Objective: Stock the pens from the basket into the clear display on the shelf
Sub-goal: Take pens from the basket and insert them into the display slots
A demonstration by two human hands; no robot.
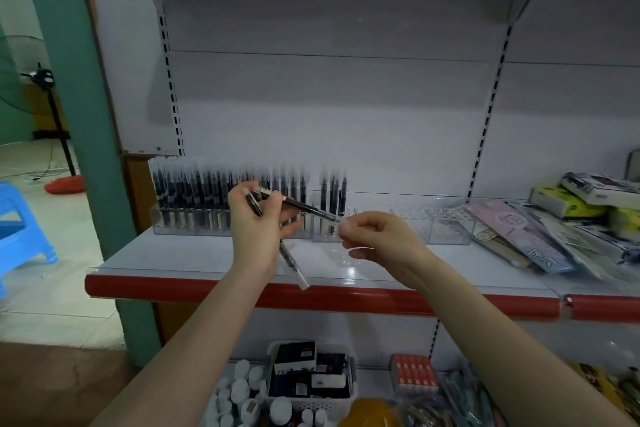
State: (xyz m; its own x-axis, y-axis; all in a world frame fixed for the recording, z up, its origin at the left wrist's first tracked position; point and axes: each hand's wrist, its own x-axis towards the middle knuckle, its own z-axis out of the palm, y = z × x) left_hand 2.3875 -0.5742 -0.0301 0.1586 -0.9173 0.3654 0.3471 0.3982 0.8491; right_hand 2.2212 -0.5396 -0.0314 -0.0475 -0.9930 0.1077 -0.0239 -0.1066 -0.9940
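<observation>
Both forearms are reaching up from the bottom of the view toward the shelf (214,255), the hands meeting in front of the clear display (194,218).

The left hand (258,227) is standing upright with its wrist bent back, fingers curled and gripping a few pens. One pen (300,207) is angling from the fingertips down to the right. A second pen (293,263) is hanging out below the palm, its pale cap pointing down past the shelf's red edge (173,288). A third dark pen end is showing between thumb and fingers, near the top of the hand.

The right hand (377,236) is turned palm-down, wrist level, with thumb and forefinger pinching the lower right end of the angled pen. Its other fingers are curling loosely underneath.

The display is sitting at the back of the shelf. Its left part is packed with upright dark pens (194,191); the compartments to the right are holding only a few or none.

The white basket (349,388) is resting on the lower shelf between the forearms, with dark boxes inside; whether any pens are lying in it cannot be told.

Packaged stationery (526,236) is lying flat at the right of the shelf.
</observation>
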